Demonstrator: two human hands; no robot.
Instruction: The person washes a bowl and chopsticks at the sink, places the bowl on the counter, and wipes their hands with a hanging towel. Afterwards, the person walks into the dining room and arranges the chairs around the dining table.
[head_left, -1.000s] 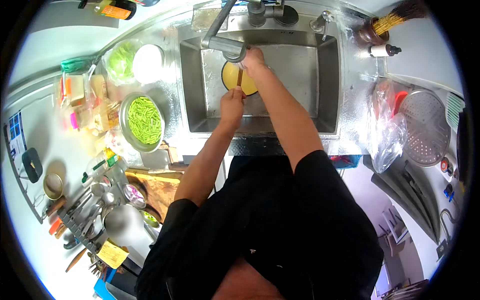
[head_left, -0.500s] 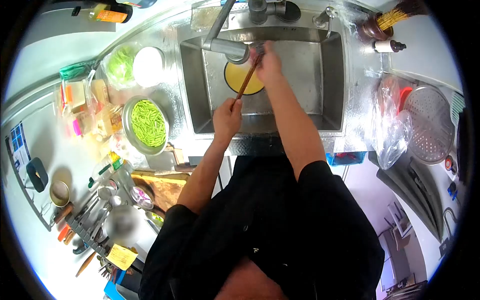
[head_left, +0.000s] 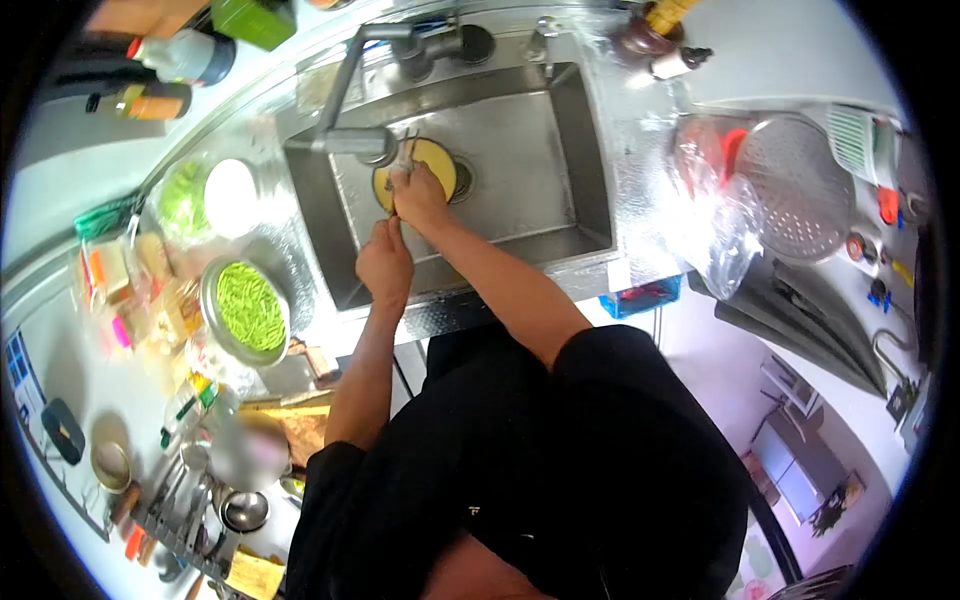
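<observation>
Over the sink point(head_left: 520, 245), my left hand point(head_left: 385, 262) is closed around one end of brown wooden chopsticks point(head_left: 394, 208). Farther up, my right hand point(head_left: 420, 195) wraps their other part, mostly hiding them. Both hands are just below the faucet head point(head_left: 365, 145), where water seems to run onto the right fingers. Beneath them, a round yellow dish with a dark rim point(head_left: 438, 160) lies on the sink floor, partly covered by the right hand. The drain point(head_left: 462, 180) shows beside the dish.
A metal bowl of cut green beans point(head_left: 250, 308) stands left of the sink, near a white round container point(head_left: 230, 198) and bagged greens point(head_left: 183, 198). To the right are a clear plastic bag point(head_left: 725, 225) and a perforated metal strainer point(head_left: 797, 190). Utensils hang at lower left.
My view has turned and shifted right, so the sink sits farther left and tilted. My hands have come closer together on the chopsticks, and less of their length shows between them.
</observation>
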